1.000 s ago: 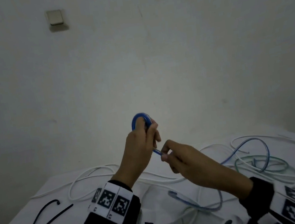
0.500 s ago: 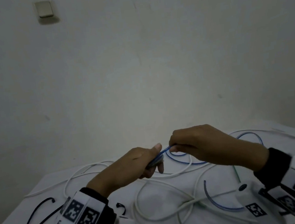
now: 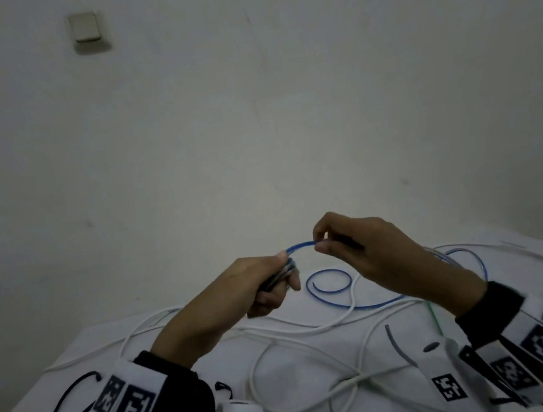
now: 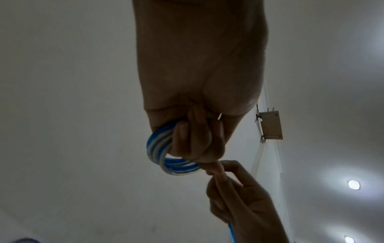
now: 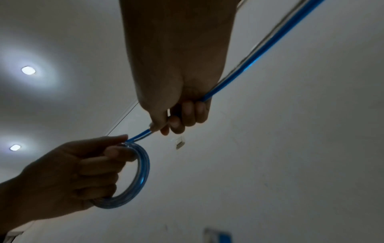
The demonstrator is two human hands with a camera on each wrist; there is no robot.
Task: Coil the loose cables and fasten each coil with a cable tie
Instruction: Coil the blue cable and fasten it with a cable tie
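Observation:
My left hand [image 3: 274,282] grips a small coil of blue cable [image 4: 164,154] above the white table [image 3: 21,404]; the coil [image 5: 139,177] hangs as a ring from its curled fingers. My right hand [image 3: 343,248] is just to the right and pinches the free run of the same blue cable [image 3: 300,245] between thumb and fingers. That cable [image 5: 245,65] runs back past my right wrist, and its loose tail [image 3: 332,292] loops on the table behind the hands. Black cable ties [image 3: 70,405] lie at the table's left front.
Several loose white cables [image 3: 298,325] sprawl across the table, with a green one [image 3: 434,319] near my right forearm. A bare wall with a switch plate [image 3: 84,27] stands behind the table. Marker-tagged bands wrap both wrists.
My left hand has dropped from upright to level with the coil. My right hand has crossed over to the right and risen, drawing a short arc of blue cable between the hands.

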